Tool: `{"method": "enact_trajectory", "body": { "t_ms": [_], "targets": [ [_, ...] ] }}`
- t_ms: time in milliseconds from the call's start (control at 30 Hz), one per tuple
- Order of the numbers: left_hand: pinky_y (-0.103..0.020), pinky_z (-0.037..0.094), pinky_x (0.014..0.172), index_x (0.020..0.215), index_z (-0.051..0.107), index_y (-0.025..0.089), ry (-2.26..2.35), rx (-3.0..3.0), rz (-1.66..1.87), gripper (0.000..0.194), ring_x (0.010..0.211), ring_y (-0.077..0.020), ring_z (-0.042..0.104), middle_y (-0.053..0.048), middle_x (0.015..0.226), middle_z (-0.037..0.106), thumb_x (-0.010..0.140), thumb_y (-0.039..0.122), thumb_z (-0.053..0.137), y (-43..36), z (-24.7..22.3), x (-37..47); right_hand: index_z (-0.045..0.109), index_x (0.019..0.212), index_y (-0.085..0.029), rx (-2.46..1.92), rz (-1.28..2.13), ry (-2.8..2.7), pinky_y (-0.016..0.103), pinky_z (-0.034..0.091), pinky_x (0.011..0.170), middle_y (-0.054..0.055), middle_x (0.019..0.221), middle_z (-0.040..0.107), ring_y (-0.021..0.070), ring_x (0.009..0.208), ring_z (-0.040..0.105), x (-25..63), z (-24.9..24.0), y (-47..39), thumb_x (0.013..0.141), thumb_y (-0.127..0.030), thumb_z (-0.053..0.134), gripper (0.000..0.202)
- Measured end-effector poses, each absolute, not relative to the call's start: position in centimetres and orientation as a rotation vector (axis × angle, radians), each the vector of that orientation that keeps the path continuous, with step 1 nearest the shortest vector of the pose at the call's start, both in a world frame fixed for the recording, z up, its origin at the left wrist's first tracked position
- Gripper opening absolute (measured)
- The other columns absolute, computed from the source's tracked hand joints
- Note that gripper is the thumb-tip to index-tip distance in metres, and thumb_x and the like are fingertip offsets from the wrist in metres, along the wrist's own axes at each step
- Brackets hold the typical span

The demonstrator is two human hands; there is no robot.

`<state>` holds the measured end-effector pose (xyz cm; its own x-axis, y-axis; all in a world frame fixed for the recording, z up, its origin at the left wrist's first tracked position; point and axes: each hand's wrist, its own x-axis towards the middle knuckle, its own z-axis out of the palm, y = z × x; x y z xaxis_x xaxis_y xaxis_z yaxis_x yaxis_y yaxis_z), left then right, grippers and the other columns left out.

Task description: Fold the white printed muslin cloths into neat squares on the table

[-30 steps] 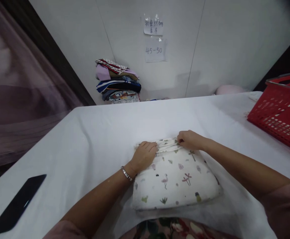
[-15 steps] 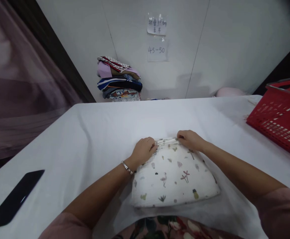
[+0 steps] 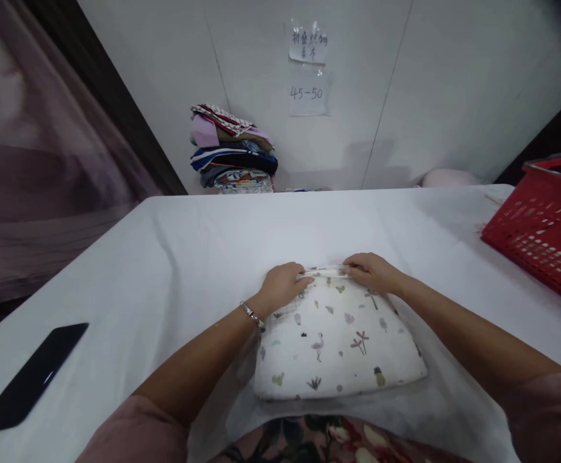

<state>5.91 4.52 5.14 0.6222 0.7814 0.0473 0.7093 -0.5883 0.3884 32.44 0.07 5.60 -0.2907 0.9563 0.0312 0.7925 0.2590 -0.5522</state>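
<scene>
A folded white cloth (image 3: pixel 338 347), printed with flamingos, pineapples and small plants, lies on the white-covered table (image 3: pixel 222 244) right in front of me. My left hand (image 3: pixel 284 284) grips the far left corner of the cloth, thumb on top and fingers curled over the edge. At the far right corner, my right hand (image 3: pixel 369 271) pinches the same gathered edge between thumb and fingers. Between the hands the layers at this edge are slightly bunched. The undersides of the layers are hidden.
A black phone-like slab (image 3: pixel 32 379) lies at the table's left. On the right stands a red plastic basket (image 3: pixel 545 218). Past the far edge is a stack of folded fabrics (image 3: pixel 234 151) against the wall, with handwritten paper signs (image 3: pixel 309 93) above.
My left hand has shifted slightly right along the far edge, its thumb now lying over the cloth. My right thumb also reaches further over the edge. The view has tilted a little.
</scene>
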Motion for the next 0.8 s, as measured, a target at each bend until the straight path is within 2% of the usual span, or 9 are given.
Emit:
{"method": "enact_trajectory", "body": {
  "t_ms": [100,200,367,467,533,700,800],
  "targets": [
    [-0.03,0.041,0.066,0.089,0.061,0.02,1.209,2.65,0.282,0.02,0.079,-0.0187,0.059,-0.002,0.089,0.064,0.09,0.037,0.048,4.4,4.9,6.1,0.068,0.102,-0.022,-1.567,0.678,-2.192,0.028,0.045,0.067,0.005,0.093,0.069,0.0187,0.079,0.061,33.1,5.7,-0.2,0.084,-0.038,0.053,0.028],
    [-0.031,0.041,0.069,0.088,0.059,0.018,1.178,2.847,0.279,0.016,0.081,-0.0189,0.057,-0.004,0.09,0.062,0.09,0.03,0.049,3.9,4.7,6.2,0.067,0.106,-0.021,-1.521,0.662,-2.279,0.029,0.044,0.066,0.005,0.089,0.068,0.0179,0.076,0.06,33.7,5.7,-0.2,0.083,-0.039,0.055,0.031],
    [-0.032,0.04,0.071,0.087,0.058,0.016,1.031,3.108,0.205,0.01,0.082,-0.0199,0.055,-0.005,0.088,0.061,0.089,0.022,0.05,3.3,4.3,5.8,0.067,0.095,-0.022,-1.405,0.364,-2.489,0.037,0.038,0.083,0.004,0.084,0.066,0.0187,0.082,0.057,34.4,5.4,0.0,0.081,-0.018,0.052,0.021],
    [-0.032,0.04,0.07,0.084,0.058,0.016,0.92,3.17,0.207,0.01,0.08,-0.0195,0.054,-0.005,0.085,0.06,0.088,0.019,0.05,3.1,4.2,5.5,0.066,0.091,-0.021,-1.375,0.157,-2.503,0.038,0.036,0.085,0.004,0.085,0.066,0.0196,0.085,0.056,34.7,4.8,-0.2,0.081,-0.012,0.05,0.021],
    [-0.032,0.04,0.069,0.082,0.058,0.016,0.834,3.18,0.206,0.014,0.078,-0.0192,0.054,-0.005,0.083,0.06,0.089,0.022,0.048,3.0,4.3,5.4,0.065,0.092,-0.02,-1.319,0.018,-2.492,0.038,0.037,0.083,0.006,0.087,0.066,0.0201,0.086,0.056,34.9,4.1,-0.7,0.085,-0.012,0.047,0.02],
    [-0.029,0.04,0.065,0.079,0.058,0.017,0.862,2.979,0.126,0.037,0.074,-0.0173,0.055,-0.004,0.08,0.06,0.093,0.047,0.04,2.9,5.7,5.8,0.062,0.097,-0.019,-1.202,-0.139,-2.353,0.04,0.041,0.085,0.01,0.101,0.064,0.0218,0.097,0.053,35.1,2.1,-2.1,0.087,-0.009,0.044,0.022],
    [-0.028,0.04,0.064,0.079,0.06,0.017,1.031,2.863,0.073,0.037,0.076,-0.0176,0.056,-0.005,0.081,0.06,0.094,0.041,0.037,3.3,6.9,7.2,0.062,0.1,-0.02,-1.177,-0.133,-2.231,0.043,0.043,0.088,0.012,0.11,0.061,0.0239,0.107,0.05,35.2,1.1,-2.4,0.087,-0.012,0.046,0.022]
  ]
}}
